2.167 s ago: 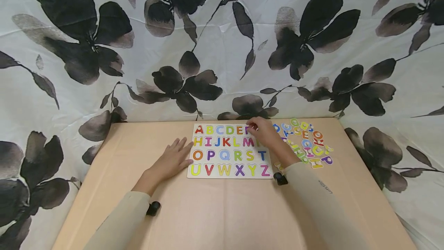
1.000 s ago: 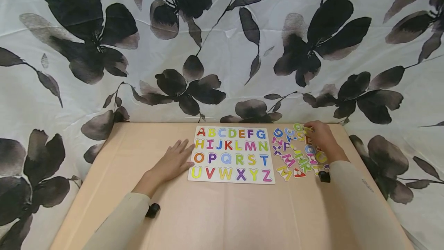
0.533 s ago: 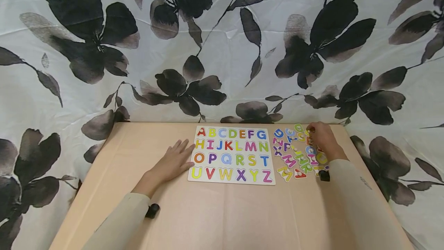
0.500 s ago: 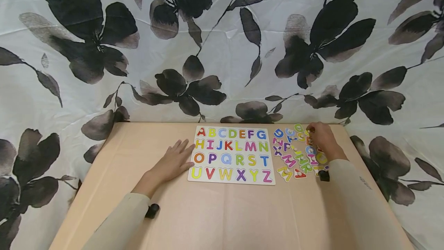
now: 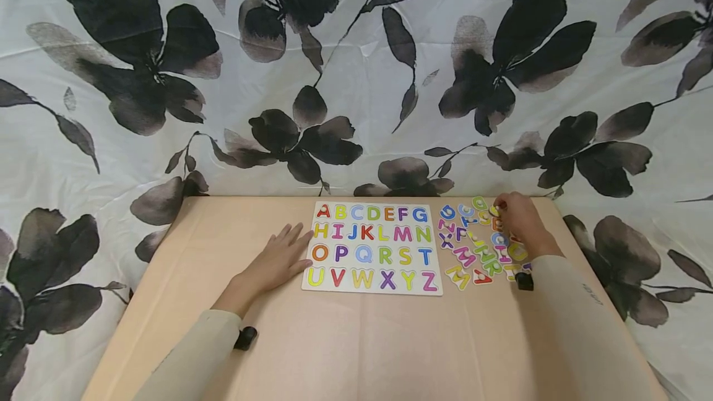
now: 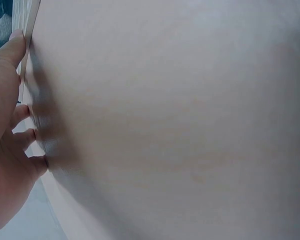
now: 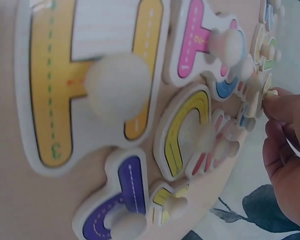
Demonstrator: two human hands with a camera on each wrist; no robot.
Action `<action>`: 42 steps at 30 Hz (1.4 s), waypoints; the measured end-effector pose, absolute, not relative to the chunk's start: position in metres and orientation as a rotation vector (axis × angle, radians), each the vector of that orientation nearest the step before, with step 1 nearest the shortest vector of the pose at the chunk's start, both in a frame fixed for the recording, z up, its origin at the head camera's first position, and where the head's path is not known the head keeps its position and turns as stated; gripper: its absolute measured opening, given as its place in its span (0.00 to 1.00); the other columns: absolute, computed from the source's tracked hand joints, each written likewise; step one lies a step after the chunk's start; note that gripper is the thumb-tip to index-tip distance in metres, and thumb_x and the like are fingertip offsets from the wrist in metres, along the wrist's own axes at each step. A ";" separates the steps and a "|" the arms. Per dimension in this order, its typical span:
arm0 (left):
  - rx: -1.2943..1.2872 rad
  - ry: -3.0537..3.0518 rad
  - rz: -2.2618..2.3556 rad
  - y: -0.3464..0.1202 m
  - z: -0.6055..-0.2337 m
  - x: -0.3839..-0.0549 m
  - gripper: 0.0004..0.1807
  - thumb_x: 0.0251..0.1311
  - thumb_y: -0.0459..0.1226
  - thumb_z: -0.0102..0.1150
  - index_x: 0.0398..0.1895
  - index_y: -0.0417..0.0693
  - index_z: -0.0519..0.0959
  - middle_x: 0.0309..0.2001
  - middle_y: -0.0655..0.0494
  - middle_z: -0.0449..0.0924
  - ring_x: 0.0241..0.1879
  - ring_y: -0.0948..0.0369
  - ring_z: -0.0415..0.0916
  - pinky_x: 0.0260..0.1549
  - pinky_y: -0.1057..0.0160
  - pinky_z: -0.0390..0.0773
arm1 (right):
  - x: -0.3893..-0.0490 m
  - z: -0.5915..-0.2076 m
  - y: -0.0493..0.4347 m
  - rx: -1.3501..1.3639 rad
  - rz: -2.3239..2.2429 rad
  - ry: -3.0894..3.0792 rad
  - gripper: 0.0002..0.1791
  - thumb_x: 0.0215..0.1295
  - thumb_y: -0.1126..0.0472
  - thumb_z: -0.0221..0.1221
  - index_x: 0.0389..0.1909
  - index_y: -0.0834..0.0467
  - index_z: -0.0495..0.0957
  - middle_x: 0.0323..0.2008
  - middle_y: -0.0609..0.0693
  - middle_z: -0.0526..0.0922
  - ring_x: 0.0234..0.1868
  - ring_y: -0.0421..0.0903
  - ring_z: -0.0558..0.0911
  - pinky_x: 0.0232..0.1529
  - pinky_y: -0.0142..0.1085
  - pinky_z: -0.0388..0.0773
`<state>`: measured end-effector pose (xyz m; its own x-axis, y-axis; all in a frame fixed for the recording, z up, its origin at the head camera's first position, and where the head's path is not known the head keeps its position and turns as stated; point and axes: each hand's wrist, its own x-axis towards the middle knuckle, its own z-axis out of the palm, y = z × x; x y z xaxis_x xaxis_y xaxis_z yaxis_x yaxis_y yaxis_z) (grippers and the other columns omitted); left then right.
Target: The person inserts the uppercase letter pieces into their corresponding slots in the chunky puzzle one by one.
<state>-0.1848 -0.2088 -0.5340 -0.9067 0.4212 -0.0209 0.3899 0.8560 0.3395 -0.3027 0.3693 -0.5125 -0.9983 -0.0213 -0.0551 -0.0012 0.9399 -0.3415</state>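
Observation:
My left hand (image 5: 276,258) lies with fingers spread at the left edge of a white alphabet puzzle board (image 5: 356,242). In the left wrist view its thumb touches the board's side. My right hand (image 5: 520,218) is at the far right of the loose letters, pinching a small yellowish knobbed puzzle letter (image 7: 266,91) between thumb and finger. Which letter it is cannot be told. Around it lie several wooden letters with round knobs, among them an orange H (image 7: 50,115), a pink letter (image 7: 192,45) and a purple letter (image 7: 132,182).
The board shows coloured letters A to Z in rows. Right of it, the loose pieces include a pink M (image 5: 464,257), a red A (image 5: 481,277) and a yellow M (image 5: 458,278). A beige table (image 5: 362,345) meets a floral cloth (image 5: 390,79) behind.
My right hand has left the board's upper right corner, where a G now shows, and gone right to the loose letters. Lately it has barely shifted. The left hand stays put.

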 end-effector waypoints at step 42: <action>0.651 2.933 0.489 -0.209 -0.534 -0.186 0.39 0.72 0.54 0.57 0.81 0.49 0.61 0.81 0.38 0.53 0.80 0.35 0.48 0.72 0.26 0.55 | -0.271 -0.485 0.260 -0.439 -0.558 2.925 0.07 0.71 0.61 0.64 0.43 0.61 0.82 0.36 0.53 0.82 0.38 0.49 0.77 0.40 0.40 0.80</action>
